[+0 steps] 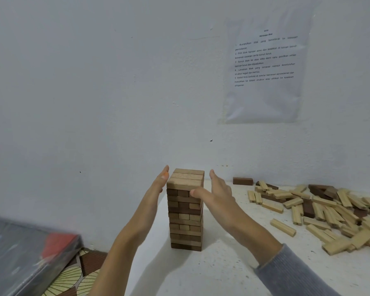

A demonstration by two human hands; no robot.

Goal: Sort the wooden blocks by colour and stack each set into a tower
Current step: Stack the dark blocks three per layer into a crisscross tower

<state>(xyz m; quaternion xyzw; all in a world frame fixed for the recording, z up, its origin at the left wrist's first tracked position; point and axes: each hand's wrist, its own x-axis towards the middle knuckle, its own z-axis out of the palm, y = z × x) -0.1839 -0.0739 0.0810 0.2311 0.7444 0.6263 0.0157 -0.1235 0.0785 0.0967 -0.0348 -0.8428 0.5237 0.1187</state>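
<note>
Flat hands (161, 185) (219, 195) beside tower (185, 223), long axis vertical

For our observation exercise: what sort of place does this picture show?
Probably an indoor room set up for block stacking: a printed instruction sheet hangs on the white wall, and loose wooden blocks lie on a white surface beside a tower.

Loose blocks (329, 212) partly beyond right edge.
</note>
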